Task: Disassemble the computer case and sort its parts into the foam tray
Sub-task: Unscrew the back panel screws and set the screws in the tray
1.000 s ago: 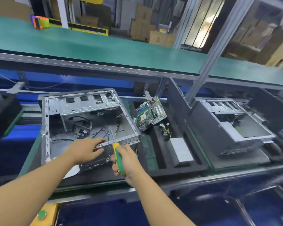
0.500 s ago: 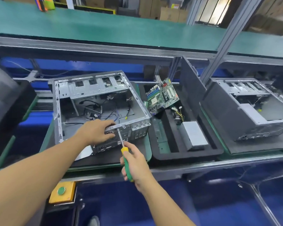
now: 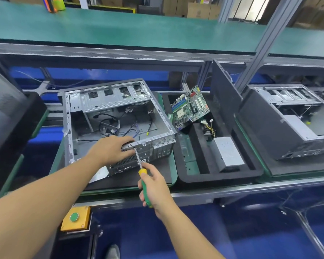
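Note:
An open grey computer case (image 3: 94, 101) lies on a green pallet, loose cables inside. My left hand (image 3: 110, 149) rests on the case's near rear edge, fingers curled over the rim. My right hand (image 3: 153, 186) grips a green and yellow screwdriver (image 3: 141, 172), its tip touching the rear edge right by my left fingers. To the right sits a black foam tray (image 3: 221, 177) that holds a green motherboard (image 3: 190, 107) leaning at the back, a silver power supply (image 3: 227, 152) and a small part with yellow wires.
A second open case (image 3: 292, 116) stands on foam at the right. A black side panel (image 3: 224, 101) stands upright between the trays. A yellow box with a green button (image 3: 75, 218) hangs below the bench edge. A green conveyor belt (image 3: 138, 28) runs behind.
My right hand drew back toward me and turned the screwdriver, so its tip now points up at the case's rear edge. My left hand stayed on that edge. The camera tilted downward.

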The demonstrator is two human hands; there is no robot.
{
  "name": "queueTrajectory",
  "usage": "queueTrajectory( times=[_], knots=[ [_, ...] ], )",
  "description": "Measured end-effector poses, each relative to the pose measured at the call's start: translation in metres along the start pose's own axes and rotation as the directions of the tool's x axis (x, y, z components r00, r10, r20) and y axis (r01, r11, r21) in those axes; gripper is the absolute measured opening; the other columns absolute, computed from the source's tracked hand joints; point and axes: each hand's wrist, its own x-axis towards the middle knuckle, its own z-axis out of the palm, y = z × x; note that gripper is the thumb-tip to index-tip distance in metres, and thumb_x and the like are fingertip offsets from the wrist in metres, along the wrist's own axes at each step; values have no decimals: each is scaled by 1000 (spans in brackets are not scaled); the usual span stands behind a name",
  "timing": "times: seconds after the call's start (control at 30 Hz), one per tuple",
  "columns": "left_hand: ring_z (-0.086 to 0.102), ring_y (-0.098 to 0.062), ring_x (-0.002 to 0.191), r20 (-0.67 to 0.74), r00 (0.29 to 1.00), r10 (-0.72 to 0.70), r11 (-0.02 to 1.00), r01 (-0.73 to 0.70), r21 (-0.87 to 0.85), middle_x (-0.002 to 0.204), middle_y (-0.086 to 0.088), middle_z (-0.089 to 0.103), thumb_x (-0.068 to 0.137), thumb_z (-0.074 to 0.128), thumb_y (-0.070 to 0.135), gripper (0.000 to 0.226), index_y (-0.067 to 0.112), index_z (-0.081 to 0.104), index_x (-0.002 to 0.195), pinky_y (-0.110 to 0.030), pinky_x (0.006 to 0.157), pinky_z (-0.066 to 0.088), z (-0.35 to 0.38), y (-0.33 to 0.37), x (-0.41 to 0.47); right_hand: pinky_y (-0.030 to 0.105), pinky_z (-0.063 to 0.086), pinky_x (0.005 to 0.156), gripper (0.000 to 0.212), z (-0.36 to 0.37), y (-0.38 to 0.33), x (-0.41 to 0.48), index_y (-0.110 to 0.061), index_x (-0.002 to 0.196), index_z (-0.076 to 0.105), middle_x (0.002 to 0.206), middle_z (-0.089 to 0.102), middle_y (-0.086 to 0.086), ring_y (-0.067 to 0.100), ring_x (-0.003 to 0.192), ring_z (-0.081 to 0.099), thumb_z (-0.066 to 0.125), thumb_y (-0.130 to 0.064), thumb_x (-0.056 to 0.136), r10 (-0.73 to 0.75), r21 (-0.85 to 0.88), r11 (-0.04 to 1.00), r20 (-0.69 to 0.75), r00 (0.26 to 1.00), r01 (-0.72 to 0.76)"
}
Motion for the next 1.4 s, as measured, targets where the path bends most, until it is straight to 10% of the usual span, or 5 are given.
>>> queueTrajectory(
  times=[0.67, 0.87, 1.0, 1.2, 1.4],
  knots=[
    [51, -19, 67, -11, 1000, 22, 998, -21, 60, 61, 14, 42, 89, 48, 67, 34, 44, 50, 114, -32, 62, 38, 2, -1, 2, 20, 27, 31, 31, -15, 5, 12, -6, 120, 59, 69, 46, 2, 9, 40, 33, 53, -25, 96, 149, 561, 746, 385, 911, -359],
    [60, -22, 72, 3, 1000, 22, 997, -22, 77, 63, 15, 44, 90, 47, 66, 35, 41, 50, 113, -32, 61, 41, 2, 0, 2, 25, 34, 44, 19, -5, 0, 8, -20, 104, 63, 74, 55, 2, 18, 48, 44, 49, -32, 101, 8, -56, 998, -36, 999, -10],
    [58, -21, 67, -9, 1000, 23, 996, -22, 81, 60, 15, 46, 89, 47, 69, 37, 41, 50, 112, -31, 57, 40, 3, -1, 2, 34, 35, 63, 17, 4, 3, 2, -32, 113, 49, 87, 57, -11, 20, 74, 52, 46, -43, 100, -334, -849, 529, -203, 920, 5],
    [50, -19, 66, -47, 998, 43, 996, -39, 83, 57, 16, 41, 87, 47, 70, 40, 40, 52, 114, -31, 59, 37, 4, -3, 2, 25, 39, 50, 46, -21, -26, 16, -2, 101, 66, 81, 69, 11, 18, 52, 48, 42, -41, 94, 399, 41, 907, 233, 887, -419],
    [48, -15, 60, -58, 997, 45, 996, -41, 79, 57, 16, 43, 85, 42, 75, 45, 41, 52, 113, -30, 56, 33, 4, -4, 2, 31, 54, 58, 29, -30, -9, 15, -10, 95, 60, 68, 57, 0, 14, 59, 50, 44, -32, 106, 184, 60, 978, 209, 960, -201]
  ],
)
